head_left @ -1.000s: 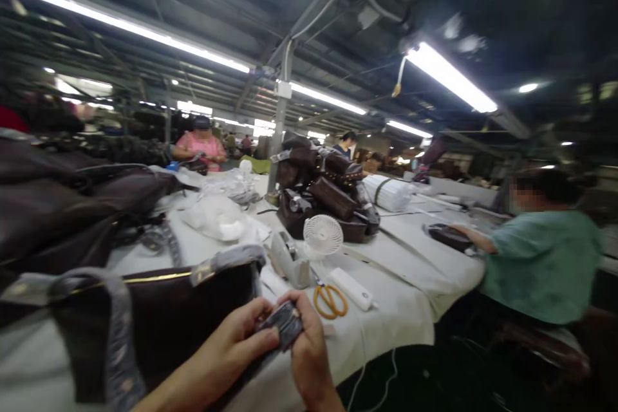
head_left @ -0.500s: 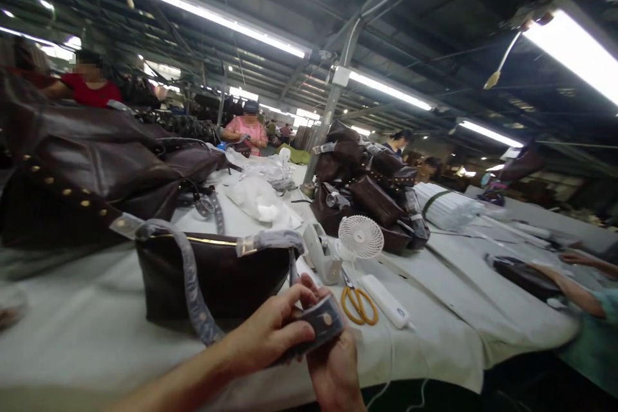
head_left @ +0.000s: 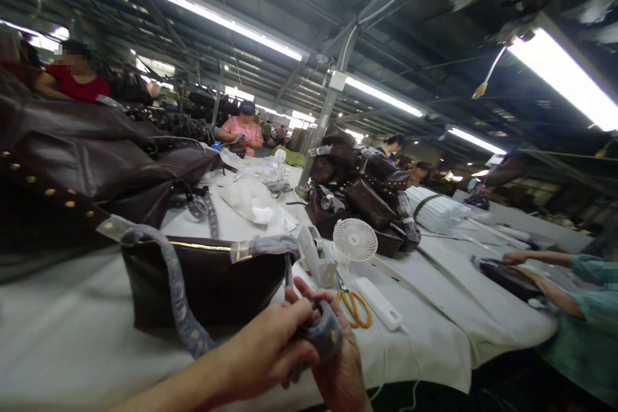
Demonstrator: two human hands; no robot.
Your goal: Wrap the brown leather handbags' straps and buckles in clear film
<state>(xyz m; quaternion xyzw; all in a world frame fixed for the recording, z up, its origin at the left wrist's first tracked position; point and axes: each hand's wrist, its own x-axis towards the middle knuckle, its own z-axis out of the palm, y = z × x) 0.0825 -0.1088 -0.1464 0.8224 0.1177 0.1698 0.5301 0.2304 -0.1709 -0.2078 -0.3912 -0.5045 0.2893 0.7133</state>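
Both my hands hold a dark bag strap wrapped in clear plastic, its end curled over with a metal stud showing. My left hand grips it from the left, thumb and fingers bent around it. From below and the right, my right hand closes on the same strap. Just beyond them stands a dark brown leather handbag with a gold zip along its top. Another length of plastic-wrapped strap hangs down the bag's front and runs behind my left forearm.
Orange-handled scissors, a white power bank, a small white fan and a tape dispenser lie right of the bag. Brown bags are heaped behind, larger ones left. A co-worker handles a dark bag at right.
The strap end in my hands has gone from flat to curled over, and my fingers have closed further around it. The co-worker at right has come further into view.
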